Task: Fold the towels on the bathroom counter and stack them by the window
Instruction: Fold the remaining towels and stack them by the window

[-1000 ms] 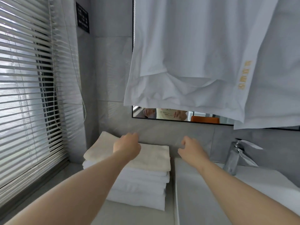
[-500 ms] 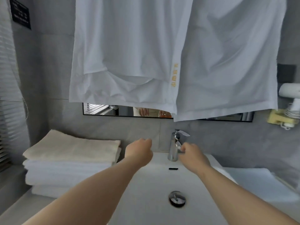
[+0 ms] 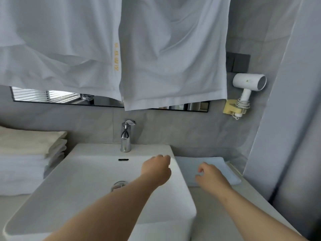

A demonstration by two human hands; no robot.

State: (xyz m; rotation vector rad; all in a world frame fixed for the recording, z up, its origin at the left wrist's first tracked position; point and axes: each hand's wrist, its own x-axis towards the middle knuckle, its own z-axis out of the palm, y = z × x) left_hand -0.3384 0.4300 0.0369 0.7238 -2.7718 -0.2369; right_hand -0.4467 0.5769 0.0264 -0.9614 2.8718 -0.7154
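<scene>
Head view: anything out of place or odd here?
Yes: white cloths hang over the mirror, leaving only a strip along its bottom edge visible, which is odd for a bathroom. The towel stack left of the sink looks tidy; the blue towel to its right lies flat.

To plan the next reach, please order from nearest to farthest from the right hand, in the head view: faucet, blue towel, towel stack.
1. The blue towel, right of the sink, just by the right hand.
2. The faucet, behind the sink, at the middle.
3. The towel stack, far left.
</scene>
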